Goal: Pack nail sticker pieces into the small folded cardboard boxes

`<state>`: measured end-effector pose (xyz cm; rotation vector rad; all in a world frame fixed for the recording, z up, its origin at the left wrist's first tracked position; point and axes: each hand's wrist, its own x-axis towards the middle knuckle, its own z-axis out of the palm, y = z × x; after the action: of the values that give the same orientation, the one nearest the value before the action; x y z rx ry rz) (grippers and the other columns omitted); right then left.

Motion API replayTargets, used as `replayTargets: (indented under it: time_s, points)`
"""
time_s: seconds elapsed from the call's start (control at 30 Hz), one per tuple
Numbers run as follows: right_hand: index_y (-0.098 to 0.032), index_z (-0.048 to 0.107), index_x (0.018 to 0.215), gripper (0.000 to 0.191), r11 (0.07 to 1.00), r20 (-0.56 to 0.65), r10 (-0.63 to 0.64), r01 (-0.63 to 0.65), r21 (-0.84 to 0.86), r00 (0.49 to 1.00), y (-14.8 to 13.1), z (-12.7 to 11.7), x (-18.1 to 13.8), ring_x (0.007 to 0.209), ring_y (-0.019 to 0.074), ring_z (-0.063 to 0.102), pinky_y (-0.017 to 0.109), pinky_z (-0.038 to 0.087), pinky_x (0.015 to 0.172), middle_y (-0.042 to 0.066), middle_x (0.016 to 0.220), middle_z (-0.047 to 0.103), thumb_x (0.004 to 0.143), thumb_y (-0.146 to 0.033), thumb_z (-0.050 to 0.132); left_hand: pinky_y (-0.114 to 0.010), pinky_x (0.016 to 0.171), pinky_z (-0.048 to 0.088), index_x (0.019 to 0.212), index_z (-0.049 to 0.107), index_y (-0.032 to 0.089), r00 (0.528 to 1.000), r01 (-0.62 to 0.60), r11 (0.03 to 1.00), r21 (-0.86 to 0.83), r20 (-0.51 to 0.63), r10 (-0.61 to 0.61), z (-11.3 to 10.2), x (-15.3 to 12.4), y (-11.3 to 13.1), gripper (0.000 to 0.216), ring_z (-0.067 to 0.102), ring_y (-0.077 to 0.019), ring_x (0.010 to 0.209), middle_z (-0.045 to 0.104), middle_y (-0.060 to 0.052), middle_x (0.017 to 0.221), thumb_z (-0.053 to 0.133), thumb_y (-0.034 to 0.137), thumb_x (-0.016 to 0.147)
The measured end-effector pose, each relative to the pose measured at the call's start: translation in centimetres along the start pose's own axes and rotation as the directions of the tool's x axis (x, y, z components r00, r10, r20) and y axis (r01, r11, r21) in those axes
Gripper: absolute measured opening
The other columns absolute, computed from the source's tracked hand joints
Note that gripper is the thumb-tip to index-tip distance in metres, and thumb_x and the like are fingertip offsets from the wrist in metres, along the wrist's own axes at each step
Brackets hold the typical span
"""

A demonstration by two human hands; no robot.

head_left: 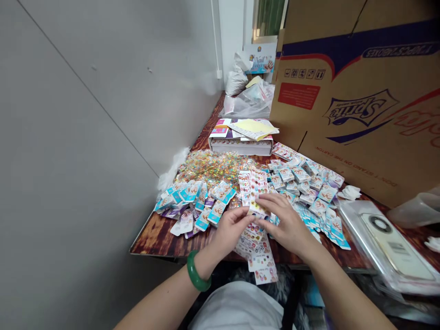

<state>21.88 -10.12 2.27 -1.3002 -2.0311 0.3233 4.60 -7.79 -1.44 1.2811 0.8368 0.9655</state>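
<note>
Sheets of small printed nail stickers [253,185] lie in long strips in front of me, the near end hanging over the table edge. My left hand [231,227], a green bangle on its wrist, pinches the strip between thumb and fingers. From the other side, my right hand [283,222] has its fingertips closed on the same strip, its fingers lying over the top. Folded blue and white cards [201,201] are heaped to the left of my hands. Small blue and white nail sticker boxes [302,178] make a pile on the right.
Shiny clear packets with orange and gold bits [216,166] spread behind the cards. A white box [240,146] with papers on top stands farther back. The large cardboard carton [309,119] walls off the right. A phone [397,245] lies on plastic sleeves at right.
</note>
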Motion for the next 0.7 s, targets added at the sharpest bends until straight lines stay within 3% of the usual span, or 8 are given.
replayTargets:
  time_s: [0.1, 0.23, 0.3, 0.37, 0.47, 0.57, 0.63, 0.7]
  points:
    - [-0.022, 0.066, 0.091, 0.016, 0.988, 0.041, 0.070, -0.075, 0.137, 0.997, -0.8, -0.5, 1.0, 0.086, 0.0189, 0.060, 0.033, 0.045, 0.081, 0.005, 0.089, 0.068, 0.084, -0.029, 0.054, -0.028, 0.078, 0.045, 0.088, 0.067, 0.015, 0.990, -0.115, 0.978, 0.176, -0.057, 0.127, 0.0, -0.4, 1.1, 0.020, 0.059, -0.0179, 0.082, 0.066, -0.005, 0.086, 0.059, 0.032, 0.080]
    - [-0.018, 0.064, 0.074, 0.018, 0.910, 0.053, 0.243, -0.246, 0.334, 0.969, -1.0, -1.8, 1.7, 0.066, 0.0153, 0.057, 0.027, 0.045, 0.063, 0.002, 0.069, 0.063, 0.081, -0.033, 0.057, -0.031, 0.086, 0.042, 0.103, 0.061, 0.019, 0.930, -0.232, 0.860, 0.455, -0.155, 0.333, -1.0, -0.6, 3.1, 0.030, 0.054, -0.0210, 0.098, 0.061, -0.007, 0.103, 0.064, 0.032, 0.076]
    - [-0.018, 0.063, 0.073, 0.020, 0.828, 0.110, 0.274, -0.293, 0.479, 0.955, -0.4, -2.6, 2.3, 0.064, 0.0146, 0.056, 0.026, 0.045, 0.061, 0.001, 0.067, 0.062, 0.079, -0.037, 0.060, -0.031, 0.084, 0.041, 0.100, 0.062, 0.019, 0.962, -0.216, 0.841, 0.497, -0.040, 0.270, -1.6, -0.5, 3.8, 0.028, 0.054, -0.0198, 0.094, 0.062, -0.005, 0.099, 0.063, 0.034, 0.077]
    - [-0.017, 0.062, 0.073, 0.021, 0.764, 0.121, 0.301, -0.315, 0.563, 0.946, 0.6, -2.9, 3.0, 0.063, 0.0144, 0.056, 0.026, 0.046, 0.061, 0.001, 0.067, 0.061, 0.077, -0.038, 0.062, -0.027, 0.073, 0.043, 0.087, 0.064, 0.016, 0.990, -0.132, 0.885, 0.447, 0.100, 0.097, -2.2, -0.3, 4.1, 0.023, 0.055, -0.0155, 0.078, 0.062, -0.002, 0.081, 0.057, 0.037, 0.081]
    - [-0.017, 0.062, 0.077, 0.021, 0.847, -0.075, 0.362, -0.294, 0.443, 0.929, 2.0, -2.2, 3.7, 0.068, 0.0184, 0.059, 0.033, 0.048, 0.066, 0.005, 0.072, 0.063, 0.077, -0.038, 0.060, -0.022, 0.059, 0.038, 0.072, 0.060, 0.014, 0.996, -0.007, 0.918, 0.397, 0.088, -0.030, -2.5, 0.1, 3.6, 0.026, 0.047, -0.0103, 0.060, 0.053, 0.002, 0.063, 0.054, 0.037, 0.082]
    - [-0.018, 0.062, 0.100, 0.026, 0.982, -0.368, 0.188, -0.171, 0.078, 0.911, 1.9, -0.5, 3.5, 0.097, 0.0270, 0.057, 0.046, 0.043, 0.087, 0.012, 0.099, 0.064, 0.079, -0.034, 0.059, -0.021, 0.055, 0.035, 0.065, 0.057, 0.014, 0.997, 0.006, 0.901, 0.434, -0.068, 0.026, -2.6, 0.5, 2.8, 0.025, 0.043, -0.0091, 0.056, 0.046, 0.004, 0.057, 0.056, 0.034, 0.081]
    - [-0.020, 0.056, 0.115, 0.038, 0.998, -0.324, 0.020, -0.036, -0.043, 0.946, 1.1, 0.9, 2.8, 0.111, 0.0279, 0.051, 0.048, 0.038, 0.096, 0.013, 0.115, 0.060, 0.080, -0.033, 0.061, -0.022, 0.060, 0.038, 0.071, 0.061, 0.015, 0.992, -0.032, 0.896, 0.443, -0.096, 0.083, -2.6, 0.6, 2.5, 0.020, 0.049, -0.0112, 0.061, 0.054, 0.002, 0.063, 0.055, 0.031, 0.082]
    - [-0.022, 0.053, 0.121, 0.045, 0.998, -0.179, -0.054, 0.056, 0.006, 0.982, 0.3, 2.2, 1.9, 0.113, 0.0268, 0.051, 0.046, 0.039, 0.097, 0.012, 0.119, 0.059, 0.079, -0.034, 0.062, -0.025, 0.069, 0.042, 0.087, 0.065, 0.017, 0.990, -0.096, 0.899, 0.427, -0.057, 0.132, -2.6, 0.5, 2.4, 0.016, 0.056, -0.0144, 0.073, 0.063, -0.001, 0.078, 0.055, 0.029, 0.082]
